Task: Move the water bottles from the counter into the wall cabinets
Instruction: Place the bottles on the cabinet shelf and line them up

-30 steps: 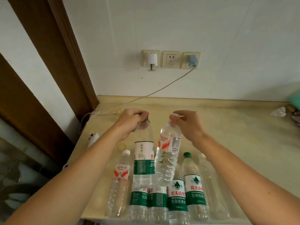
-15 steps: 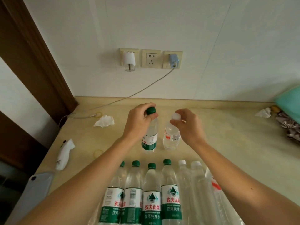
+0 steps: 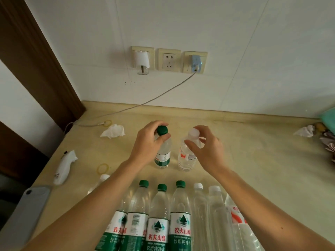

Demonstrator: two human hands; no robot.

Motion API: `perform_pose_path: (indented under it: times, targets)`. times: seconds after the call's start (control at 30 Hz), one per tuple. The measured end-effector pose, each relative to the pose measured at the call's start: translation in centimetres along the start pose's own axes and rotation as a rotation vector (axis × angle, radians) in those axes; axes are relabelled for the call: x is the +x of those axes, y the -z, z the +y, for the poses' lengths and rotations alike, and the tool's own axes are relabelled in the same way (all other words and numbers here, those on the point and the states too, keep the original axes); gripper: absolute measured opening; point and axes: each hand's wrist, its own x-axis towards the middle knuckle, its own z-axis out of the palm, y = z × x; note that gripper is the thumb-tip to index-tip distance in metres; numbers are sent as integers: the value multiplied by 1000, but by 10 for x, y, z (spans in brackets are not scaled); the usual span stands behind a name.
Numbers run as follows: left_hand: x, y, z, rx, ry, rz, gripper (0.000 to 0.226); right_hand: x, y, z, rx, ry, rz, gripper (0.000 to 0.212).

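Note:
Two water bottles stand upright side by side on the beige counter (image 3: 253,160). My left hand (image 3: 146,145) grips the neck of the green-capped bottle (image 3: 163,156) just under its cap. My right hand (image 3: 204,147) pinches the neck of the white-capped bottle (image 3: 186,160), whose label is red and white. Both bottles touch the counter. Nearer to me stands a row of several more bottles (image 3: 159,220), some green-capped with green labels, some white-capped and clear. No wall cabinet is in view.
A crumpled tissue (image 3: 113,130) and a white handheld device (image 3: 63,169) lie at the left. A grey phone (image 3: 27,211) sits at the counter's left edge. A charger cable (image 3: 145,104) runs from the wall sockets (image 3: 168,59). A brown door frame (image 3: 36,60) stands at the left; cloth clutter (image 3: 324,138) at the right.
Both bottles have gone from raised above the row down to the counter behind it. They now stand upright, with my hands still on their necks.

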Motion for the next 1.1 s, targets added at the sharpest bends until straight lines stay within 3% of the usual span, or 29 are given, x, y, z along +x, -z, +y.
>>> perform_pose_path:
  times: [0.1, 0.23, 0.3, 0.5, 0.63, 0.9, 1.1]
  targets:
    - [-8, 0, -7, -19, 49, 15, 48, -3, -4, 13, 16, -41, -65, 62]
    - [-24, -10, -23, -37, 232, -18, 94, -8, -8, 38, 113, -151, -174, 91]
    - [-31, -19, -32, -49, 324, -37, 103, -8, -12, 53, 115, -196, -242, 96]
    - [-43, -51, -46, -112, 432, 71, 80, 5, -30, 86, 172, -200, -398, 74]
    - [-39, -61, -45, -97, 458, 157, 70, 17, -33, 97, 218, -158, -432, 73]
    - [-46, -57, -31, -40, 429, 191, 62, 12, -29, 99, 294, -185, -374, 69]
    - [-40, -35, 21, -109, 314, 173, 65, 0, 24, 47, 331, -141, -212, 66]
